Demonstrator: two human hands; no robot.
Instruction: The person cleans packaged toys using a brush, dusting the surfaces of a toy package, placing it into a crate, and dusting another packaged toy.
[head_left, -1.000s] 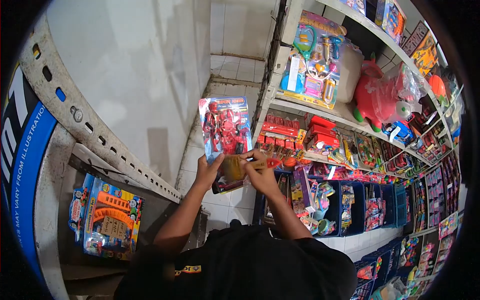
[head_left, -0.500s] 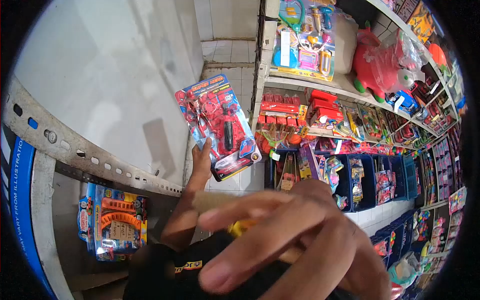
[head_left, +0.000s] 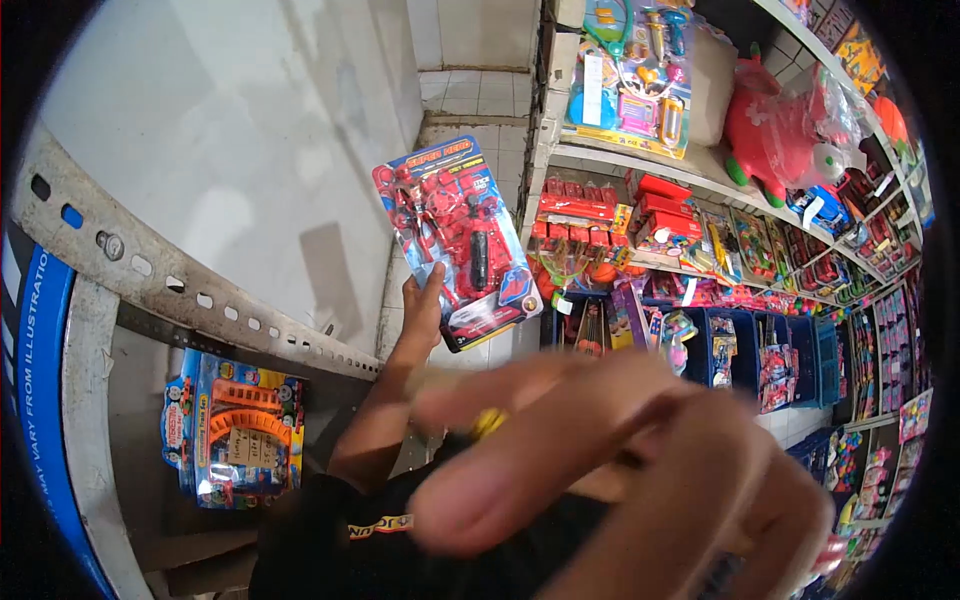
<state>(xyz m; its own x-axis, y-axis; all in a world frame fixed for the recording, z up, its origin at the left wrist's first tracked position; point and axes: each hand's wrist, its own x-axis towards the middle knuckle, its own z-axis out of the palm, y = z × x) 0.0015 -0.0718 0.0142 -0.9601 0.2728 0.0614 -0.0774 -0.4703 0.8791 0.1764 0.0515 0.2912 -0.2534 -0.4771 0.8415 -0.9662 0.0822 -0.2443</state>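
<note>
My left hand [head_left: 424,312] grips the lower left edge of a carded toy set [head_left: 485,250], with the thumb on the front. The blister card is red and blue, reads "SUPER HERO", and carries red figure-like parts and a black cylinder under clear plastic. It is held up, tilted, facing me. Close to the camera, my right hand [head_left: 640,450] is large and blurred, its fingers bent with a gap between two of them. A beige blur shows at one fingertip; whether the hand holds something is unclear.
At lower left, a boxed train track set [head_left: 245,430] with a handwritten label lies behind a perforated metal rail [head_left: 190,290]. On the right are shelves [head_left: 640,155] of packaged toys, a red animal toy [head_left: 775,125] and blue baskets [head_left: 722,350]. A pale wall [head_left: 230,130] stands left.
The view has shifted slightly, so the scene sits further right. My left hand still holds the carded toy set. My right hand's fingers have curled more, and the beige patch is more blurred.
</note>
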